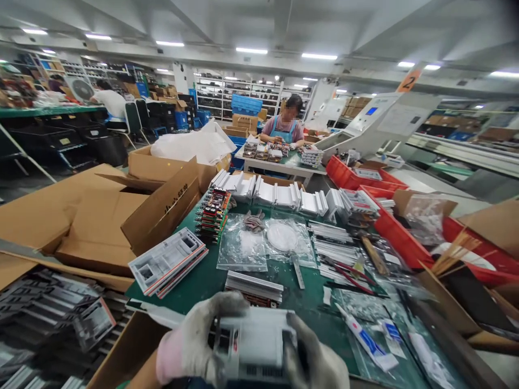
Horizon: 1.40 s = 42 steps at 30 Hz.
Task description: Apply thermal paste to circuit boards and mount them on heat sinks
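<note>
A grey box-shaped housing point(259, 340) is held between my two gloved hands at the near edge of the green bench. My left hand point(203, 337) wraps around its left side, fingers over the top edge. On the right end, my right hand point(312, 351) grips it, slightly blurred. Just beyond the housing lies a finned aluminium piece with a circuit board point(255, 286) under it. Grey panels with an orange edge point(168, 262) are stacked to the left. Behind them rises a stack of circuit boards point(212, 213).
White aluminium profiles point(279, 194) line the bench's far side. Plastic bags point(243, 248), pliers point(351, 275) and a glue tube point(367, 340) lie on the bench. Cardboard boxes point(97, 216) stand left, red bins point(397, 232) right. A co-worker point(284, 127) sits at a table beyond.
</note>
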Each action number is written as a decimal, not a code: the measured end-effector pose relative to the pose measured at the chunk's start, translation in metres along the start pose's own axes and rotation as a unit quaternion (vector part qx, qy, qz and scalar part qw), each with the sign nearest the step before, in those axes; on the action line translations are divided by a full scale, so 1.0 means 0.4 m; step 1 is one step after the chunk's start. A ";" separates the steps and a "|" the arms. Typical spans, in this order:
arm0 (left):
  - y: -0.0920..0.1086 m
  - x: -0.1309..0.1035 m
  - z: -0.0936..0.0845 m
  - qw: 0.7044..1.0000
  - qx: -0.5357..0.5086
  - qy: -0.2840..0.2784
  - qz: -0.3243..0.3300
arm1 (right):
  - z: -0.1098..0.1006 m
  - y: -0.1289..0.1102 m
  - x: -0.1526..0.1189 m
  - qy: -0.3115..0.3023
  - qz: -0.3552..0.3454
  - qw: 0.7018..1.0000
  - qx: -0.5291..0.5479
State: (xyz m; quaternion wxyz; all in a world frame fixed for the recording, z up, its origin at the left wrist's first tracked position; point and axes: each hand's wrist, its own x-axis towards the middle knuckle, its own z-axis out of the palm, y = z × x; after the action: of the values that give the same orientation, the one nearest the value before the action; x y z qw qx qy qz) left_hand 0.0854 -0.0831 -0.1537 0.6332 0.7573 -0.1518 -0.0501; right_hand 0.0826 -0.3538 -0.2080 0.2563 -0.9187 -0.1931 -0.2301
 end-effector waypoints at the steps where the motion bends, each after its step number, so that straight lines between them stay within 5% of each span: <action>1: -0.017 0.009 -0.014 0.996 0.077 0.014 0.040 | 0.001 -0.006 0.022 -0.014 0.041 0.999 0.002; 4: -0.063 0.031 -0.041 0.954 0.272 0.063 0.114 | 0.010 -0.021 0.087 -0.053 0.115 0.992 0.010; 7: -0.099 0.045 -0.047 0.927 0.341 0.073 0.140 | 0.021 -0.031 0.128 -0.082 0.142 0.986 0.021; 14: -0.127 0.058 -0.050 0.939 0.336 0.044 0.063 | 0.030 -0.035 0.140 -0.156 0.181 0.971 0.030; 17: -0.127 0.061 -0.053 0.941 0.334 0.034 0.030 | 0.024 -0.027 0.137 -0.144 0.134 0.980 0.005; 21: -0.123 0.067 -0.056 0.932 0.360 0.032 0.033 | 0.029 -0.017 0.119 -0.028 -0.017 0.997 -0.076; 27: -0.110 0.057 -0.052 0.888 0.424 0.049 0.171 | 0.084 -0.013 0.050 0.052 -0.240 0.965 -0.088; 30: -0.097 0.044 -0.047 0.862 0.447 0.063 0.229 | 0.087 -0.007 0.031 0.085 -0.259 0.956 -0.106; 36: -0.089 0.023 -0.042 0.795 0.506 0.054 0.329 | 0.025 0.002 0.065 0.022 -0.268 0.962 -0.046; 42: -0.107 0.050 -0.064 0.791 0.490 0.060 0.361 | -0.006 0.004 0.112 -0.007 -0.266 0.963 -0.049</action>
State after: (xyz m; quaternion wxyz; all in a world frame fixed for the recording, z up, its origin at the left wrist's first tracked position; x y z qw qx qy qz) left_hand 0.1186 -0.0582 -0.1882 0.1572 0.8577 -0.3797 0.3089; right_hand 0.1192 -0.3459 -0.1836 0.1391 -0.8473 -0.4210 -0.2924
